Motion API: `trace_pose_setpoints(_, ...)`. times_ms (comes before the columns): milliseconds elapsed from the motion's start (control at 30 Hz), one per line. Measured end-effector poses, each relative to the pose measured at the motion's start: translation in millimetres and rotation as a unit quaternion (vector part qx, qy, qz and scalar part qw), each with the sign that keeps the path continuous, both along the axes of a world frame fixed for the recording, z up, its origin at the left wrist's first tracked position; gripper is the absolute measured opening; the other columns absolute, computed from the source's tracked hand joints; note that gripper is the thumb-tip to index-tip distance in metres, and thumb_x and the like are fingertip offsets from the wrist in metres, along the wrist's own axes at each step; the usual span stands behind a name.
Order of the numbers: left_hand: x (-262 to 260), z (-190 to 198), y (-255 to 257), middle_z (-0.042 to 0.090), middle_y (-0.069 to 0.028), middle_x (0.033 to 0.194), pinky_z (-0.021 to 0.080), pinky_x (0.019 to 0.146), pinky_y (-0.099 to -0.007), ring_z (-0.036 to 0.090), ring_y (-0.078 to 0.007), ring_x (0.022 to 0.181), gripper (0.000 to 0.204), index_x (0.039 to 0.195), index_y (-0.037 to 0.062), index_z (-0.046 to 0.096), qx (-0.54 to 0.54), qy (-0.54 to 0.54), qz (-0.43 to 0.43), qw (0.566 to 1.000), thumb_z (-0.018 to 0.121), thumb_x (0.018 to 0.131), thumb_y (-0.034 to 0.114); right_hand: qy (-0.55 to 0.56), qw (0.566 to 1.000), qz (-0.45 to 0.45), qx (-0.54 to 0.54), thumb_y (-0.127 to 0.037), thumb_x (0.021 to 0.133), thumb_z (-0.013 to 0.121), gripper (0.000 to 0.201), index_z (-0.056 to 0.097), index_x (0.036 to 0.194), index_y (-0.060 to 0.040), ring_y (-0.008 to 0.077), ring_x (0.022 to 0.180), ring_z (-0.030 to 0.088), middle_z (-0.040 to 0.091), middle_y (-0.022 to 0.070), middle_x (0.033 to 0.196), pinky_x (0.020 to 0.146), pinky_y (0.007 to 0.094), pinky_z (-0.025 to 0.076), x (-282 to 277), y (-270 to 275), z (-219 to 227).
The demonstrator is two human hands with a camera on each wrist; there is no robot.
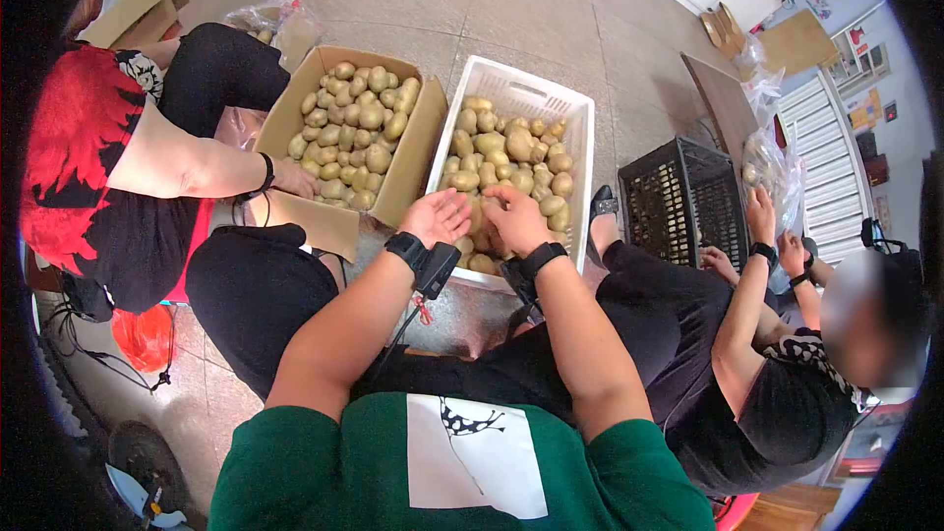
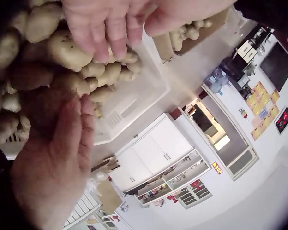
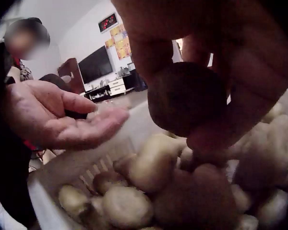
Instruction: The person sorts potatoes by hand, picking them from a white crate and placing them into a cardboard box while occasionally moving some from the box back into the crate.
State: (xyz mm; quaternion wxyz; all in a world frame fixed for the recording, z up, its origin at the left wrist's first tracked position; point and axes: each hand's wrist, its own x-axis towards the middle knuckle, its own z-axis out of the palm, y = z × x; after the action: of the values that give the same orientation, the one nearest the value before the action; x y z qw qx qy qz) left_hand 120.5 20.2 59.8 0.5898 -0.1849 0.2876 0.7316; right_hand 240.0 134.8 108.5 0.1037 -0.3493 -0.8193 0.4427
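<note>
My right hand (image 1: 518, 223) is over the near part of a white plastic crate (image 1: 584, 157), palm side down. Between its thumb and fingers it grips a round potato (image 3: 187, 98), dark with shadow in the right wrist view. To its left my left hand (image 1: 439, 217) is held palm up, its fingers nearly straight and slightly cupped, with nothing on it. Beneath both hands lie many loose potatoes (image 1: 519, 144), yellowish brown and of mixed sizes, filling much of the crate. In the left wrist view, the right hand's fingers partly hide the gripped potato.
A cardboard box (image 1: 411, 159) of potatoes stands left of the crate, with another person's hand (image 1: 293, 178) at its near edge. On the right is a black plastic crate (image 1: 678, 153), beside a seated person handling a clear plastic bag (image 1: 773, 159). A red bag (image 1: 143, 338) lies lower left.
</note>
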Motion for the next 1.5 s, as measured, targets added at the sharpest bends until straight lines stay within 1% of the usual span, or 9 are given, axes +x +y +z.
trace_pose_setpoints(267,-1,-4,2,0.056,-0.0053,0.090,0.042,0.061,-0.0268,0.052,-0.0192,0.076,0.022,0.101,0.0130,0.051,0.041,-0.011,-0.069,0.997,0.051,0.083,0.025,0.085,0.973,0.061,-0.205,-0.008,0.079,0.055,0.029,0.053,0.107,-0.0008,0.0137,0.079,0.057,0.058,0.0052,0.089,0.069,0.0238,0.046,-5,-19,30)
trace_pose_setpoints(333,-5,-1,-2,0.056,-0.0057,0.085,0.038,0.048,-0.0207,0.049,-0.0162,0.067,0.022,0.098,0.0143,0.050,0.017,-0.022,-0.061,0.998,0.053,0.082,0.029,0.100,0.991,0.064,-0.065,-0.009,0.079,0.055,0.027,0.055,0.104,0.0005,0.0114,0.078,0.056,0.058,0.0042,0.088,0.070,0.0232,0.045,-4,-17,35)
trace_pose_setpoints(367,-7,-3,-3,0.056,-0.0064,0.085,0.037,0.046,-0.0210,0.048,-0.0154,0.062,0.021,0.096,0.0147,0.049,0.045,-0.012,-0.052,0.998,0.053,0.082,0.030,0.128,0.989,0.048,-0.062,-0.015,0.077,0.054,0.030,0.055,0.102,0.0017,0.0213,0.083,0.059,0.059,0.0140,0.096,0.074,0.0306,0.046,-3,-2,-1)
trace_pose_setpoints(400,-9,1,-3,0.056,-0.0068,0.084,0.037,0.045,-0.0210,0.048,-0.0152,0.061,0.021,0.096,0.0148,0.049,0.041,-0.012,-0.039,0.998,0.053,0.082,0.030,0.063,0.997,0.035,-0.026,-0.017,0.076,0.055,0.032,0.055,0.103,-0.0003,0.0247,0.085,0.059,0.058,0.0180,0.100,0.075,0.0312,0.045,0,4,2)
trace_pose_setpoints(433,-12,4,-4,0.056,-0.0071,0.084,0.037,0.045,-0.0210,0.047,-0.0150,0.060,0.021,0.096,0.0149,0.048,0.041,-0.014,-0.029,0.999,0.053,0.082,0.031,0.060,0.998,0.027,0.015,-0.011,0.078,0.057,0.028,0.055,0.104,-0.0005,0.0093,0.068,0.053,0.059,0.0043,0.078,0.063,0.0219,0.044,1,7,-2)
trace_pose_setpoints(500,-21,2,-6,0.056,-0.0077,0.084,0.037,0.044,-0.0208,0.047,-0.0149,0.060,0.022,0.097,0.0151,0.048,0.056,-0.022,-0.006,0.998,0.053,0.082,0.031,0.023,0.999,0.016,0.030,-0.015,0.074,0.059,0.032,0.055,0.103,0.0002,0.0175,0.076,0.056,0.059,0.0109,0.085,0.069,0.0281,0.045,9,12,-12)
trace_pose_setpoints(567,-30,3,-7,0.056,-0.0083,0.084,0.036,0.044,-0.0205,0.047,-0.0148,0.060,0.024,0.098,0.0153,0.047,0.074,-0.030,0.011,0.997,0.054,0.082,0.031,-0.038,0.964,0.010,0.262,-0.019,0.070,0.062,0.041,0.053,0.105,0.0006,0.0297,0.092,0.053,0.055,0.0194,0.099,0.081,0.0361,0.042,16,13,-21)
trace_pose_setpoints(900,-72,-43,-28,0.053,-0.0131,0.088,0.046,0.052,-0.0271,0.052,-0.0197,0.065,0.042,0.107,0.0074,0.039,-0.005,-0.151,0.283,0.947,0.055,0.081,0.036,-0.217,0.966,0.046,0.135,-0.031,0.064,0.066,0.067,0.042,0.119,-0.0015,0.0333,0.107,0.046,0.046,0.0229,0.116,0.090,0.0369,0.038,29,15,-37)
trace_pose_setpoints(1500,-95,-59,-35,0.049,-0.0144,0.083,0.050,0.057,-0.0303,0.053,-0.0216,0.068,0.048,0.115,0.0019,0.030,-0.034,-0.160,0.382,0.909,0.053,0.084,0.030,-0.270,0.942,0.048,0.194,-0.031,0.064,0.066,0.057,0.052,0.110,-0.0020,0.0337,0.102,0.048,0.048,0.0195,0.114,0.088,0.0373,0.040,26,8,-37)
